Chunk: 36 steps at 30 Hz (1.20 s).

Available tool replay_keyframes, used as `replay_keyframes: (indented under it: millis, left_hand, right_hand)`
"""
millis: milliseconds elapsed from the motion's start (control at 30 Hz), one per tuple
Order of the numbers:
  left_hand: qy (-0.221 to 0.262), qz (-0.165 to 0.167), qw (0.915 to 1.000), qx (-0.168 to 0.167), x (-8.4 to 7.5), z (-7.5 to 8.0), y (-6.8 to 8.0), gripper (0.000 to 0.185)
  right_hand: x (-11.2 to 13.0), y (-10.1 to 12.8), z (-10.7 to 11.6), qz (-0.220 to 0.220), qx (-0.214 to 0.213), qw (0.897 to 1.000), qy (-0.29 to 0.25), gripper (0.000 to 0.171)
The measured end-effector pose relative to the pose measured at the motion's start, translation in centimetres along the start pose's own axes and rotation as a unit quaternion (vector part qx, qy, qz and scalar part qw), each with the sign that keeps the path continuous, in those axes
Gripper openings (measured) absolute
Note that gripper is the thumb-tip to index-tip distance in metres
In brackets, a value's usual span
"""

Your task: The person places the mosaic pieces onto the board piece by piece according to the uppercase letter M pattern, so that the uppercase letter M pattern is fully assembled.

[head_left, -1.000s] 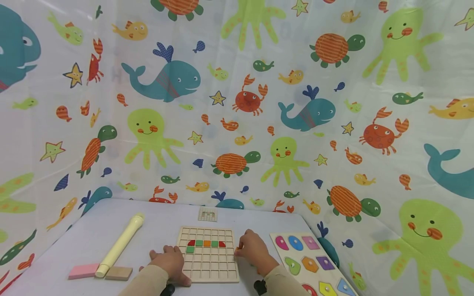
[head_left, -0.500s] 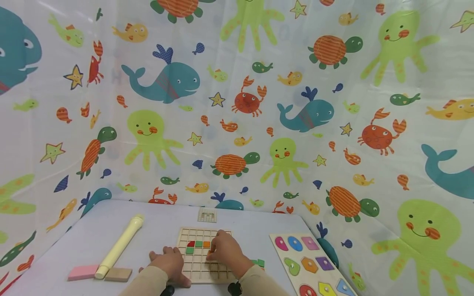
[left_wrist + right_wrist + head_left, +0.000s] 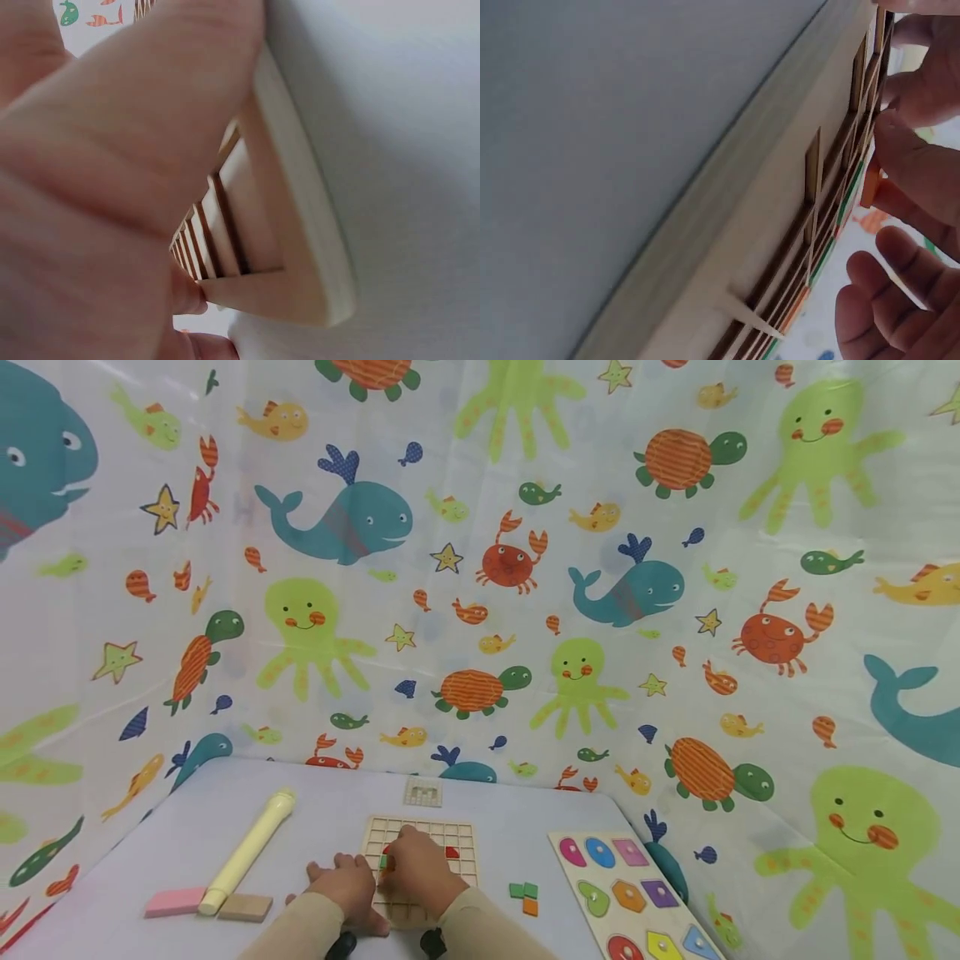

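1. The left hand (image 3: 347,887) is lying flat on the near-left corner of the wooden grid board (image 3: 459,842), fingers relaxed, likely steadying it on the table (image 3: 150,843).
2. The right hand (image 3: 417,873) is hovering over the board, its grip pinching an orange tile (image 3: 870,192).
3. The pale, square-celled board is sitting mid-table, holding red and green tiles.

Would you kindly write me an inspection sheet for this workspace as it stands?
Surface: pale table.
Job's things: wooden grid board holding coloured tiles; orange tile pinched over it.
Clutter: shape puzzle, three loose tiles, cream tube, pink block, wooden block, small card.
Hands: left hand rests on the board's left edge; right hand pinches the tile.
Cables: nothing seen.
Surroundings: sea-animal curtain.
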<state>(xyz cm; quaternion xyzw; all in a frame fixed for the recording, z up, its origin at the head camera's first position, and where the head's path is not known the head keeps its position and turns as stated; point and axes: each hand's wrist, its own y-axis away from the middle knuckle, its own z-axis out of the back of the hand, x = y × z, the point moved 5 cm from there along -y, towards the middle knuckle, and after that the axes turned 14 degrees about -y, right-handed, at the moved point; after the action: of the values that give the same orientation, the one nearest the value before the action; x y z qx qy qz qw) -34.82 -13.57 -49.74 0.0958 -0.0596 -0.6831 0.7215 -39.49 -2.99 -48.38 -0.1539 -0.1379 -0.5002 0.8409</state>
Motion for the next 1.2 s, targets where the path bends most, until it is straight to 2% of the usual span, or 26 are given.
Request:
replay_keyframes:
  millis: [267, 733, 967, 1200]
  left_hand:
    - [0.001, -0.003, 0.9999, -0.012, 0.0, -0.2, -0.2, 0.127]
    - [0.007, 0.004, 0.9999, -0.013, 0.1, -0.3, -0.2, 0.127]
    - [0.006, 0.002, 0.9998, -0.017, 0.0, -0.1, 0.1, 0.127]
    - [0.014, -0.002, 0.9998, -0.014, 0.1, 0.0, 0.2, 0.124]
  right_hand:
    - [0.1, -0.5, -0.6, -0.015, 0.0, 1.0, 0.001, 0.018]
    - [0.5, -0.5, -1.3, -0.04, 0.021, 0.998, 0.032, 0.018]
    - [0.4, -0.5, -1.3, -0.045, 0.019, 0.998, 0.027, 0.018]
    - [1.5, 0.4, -0.5, -0.053, 0.027, 0.994, 0.088, 0.015]
